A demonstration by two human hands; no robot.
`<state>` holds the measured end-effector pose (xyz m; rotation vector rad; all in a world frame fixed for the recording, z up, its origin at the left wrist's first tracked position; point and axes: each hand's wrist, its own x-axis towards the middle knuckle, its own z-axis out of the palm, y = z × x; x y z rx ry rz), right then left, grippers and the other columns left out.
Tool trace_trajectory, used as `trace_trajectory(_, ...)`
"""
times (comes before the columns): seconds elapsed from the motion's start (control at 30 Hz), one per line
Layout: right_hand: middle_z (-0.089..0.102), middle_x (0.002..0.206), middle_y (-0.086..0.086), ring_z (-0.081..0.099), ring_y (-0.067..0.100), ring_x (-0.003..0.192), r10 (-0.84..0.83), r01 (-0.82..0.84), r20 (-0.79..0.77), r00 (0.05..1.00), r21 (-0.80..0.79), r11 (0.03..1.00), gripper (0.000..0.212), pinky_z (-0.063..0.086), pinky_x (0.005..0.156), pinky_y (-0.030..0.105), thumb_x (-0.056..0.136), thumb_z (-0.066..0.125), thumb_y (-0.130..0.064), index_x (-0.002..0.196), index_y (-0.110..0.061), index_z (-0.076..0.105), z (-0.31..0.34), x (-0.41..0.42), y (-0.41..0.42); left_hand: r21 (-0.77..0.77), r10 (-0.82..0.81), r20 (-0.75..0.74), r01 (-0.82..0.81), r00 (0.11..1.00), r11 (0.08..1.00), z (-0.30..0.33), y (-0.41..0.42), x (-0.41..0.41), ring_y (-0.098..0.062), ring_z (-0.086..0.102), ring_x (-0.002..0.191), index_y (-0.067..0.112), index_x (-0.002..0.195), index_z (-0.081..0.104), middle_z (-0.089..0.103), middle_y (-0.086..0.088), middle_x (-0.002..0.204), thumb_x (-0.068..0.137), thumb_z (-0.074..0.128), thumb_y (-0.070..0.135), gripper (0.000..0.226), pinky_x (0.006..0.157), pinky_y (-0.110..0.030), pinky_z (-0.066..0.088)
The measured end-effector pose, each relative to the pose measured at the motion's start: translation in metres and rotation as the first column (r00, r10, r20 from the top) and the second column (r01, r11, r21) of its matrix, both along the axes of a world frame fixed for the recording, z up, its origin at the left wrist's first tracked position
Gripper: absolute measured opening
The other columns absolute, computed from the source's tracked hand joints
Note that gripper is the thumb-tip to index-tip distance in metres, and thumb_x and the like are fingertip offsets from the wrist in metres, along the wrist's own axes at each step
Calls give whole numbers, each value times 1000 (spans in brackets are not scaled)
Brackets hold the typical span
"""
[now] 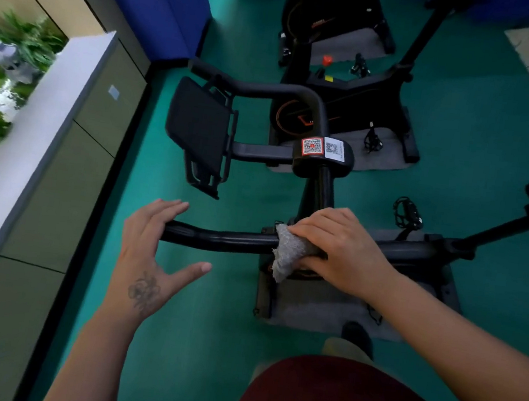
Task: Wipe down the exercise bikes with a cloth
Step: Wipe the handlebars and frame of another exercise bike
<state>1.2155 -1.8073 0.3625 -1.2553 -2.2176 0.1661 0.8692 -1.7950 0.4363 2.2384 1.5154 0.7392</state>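
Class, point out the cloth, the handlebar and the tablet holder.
cloth [287, 249], head view, its folded middle.
handlebar [218, 238], head view, bare bar left of cloth.
tablet holder [197, 125], head view, its flat face.

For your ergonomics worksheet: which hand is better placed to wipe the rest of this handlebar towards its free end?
The right hand: it already grips the grey cloth around the handlebar. The left hand is open at the bar's end, holding no cloth.
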Motion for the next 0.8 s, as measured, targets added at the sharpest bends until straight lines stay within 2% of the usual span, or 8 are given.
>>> trace_trajectory(0.07,72,116,-6,64,19,106,-24,25,31,999,-20,999,58,38,98,36,79,82,-46,128,-18,71,5,-6,1,-10,6,42,-6,999,1000,0,-1,-2,-21,38,151,24,155,49,47,5,155,73,83,65,98,126,-53,33)
trace_trajectory(0.23,74,116,-7,66,17,103,-36,41,47,998,-101,994,65,34,100,37,81,68,-63,128,-19,70,12,-24,5,-111,55,132,-40,990,993,3,-5,-5,-10,32,155,29,164,31,36,11,163,68,98,51,120,128,-35,27)
trace_trajectory(0.37,74,119,-8,64,15,105,-38,43,35,999,-155,987,67,32,101,33,82,67,-67,131,-20,68,16,-48,10,-117,44,143,-27,989,993,3,-5,-7,-8,28,158,26,166,27,30,14,167,66,101,38,125,129,-45,28)
trace_trajectory(0.5,74,119,-8,64,14,104,-26,28,14,1000,-160,987,66,28,99,30,81,74,-64,130,-20,68,18,-70,16,-64,14,130,-6,991,998,1,-5,-9,-13,28,159,18,164,29,30,7,168,66,101,43,125,130,-48,29)
trace_trajectory(0.6,75,119,-7,64,15,104,-14,14,4,1000,-162,987,68,30,99,32,81,75,-64,131,-19,68,19,-83,21,-141,57,149,-36,987,989,0,-9,-14,-13,29,159,21,166,23,28,7,168,65,97,46,128,129,-54,32)
trace_trajectory(0.8,76,116,-4,66,17,101,-1,0,-6,1000,-123,992,65,37,98,39,82,73,-63,128,-17,68,21,-109,27,-221,66,183,-25,981,975,3,-23,-24,-6,24,161,28,170,14,19,17,175,68,100,41,133,130,-52,31)
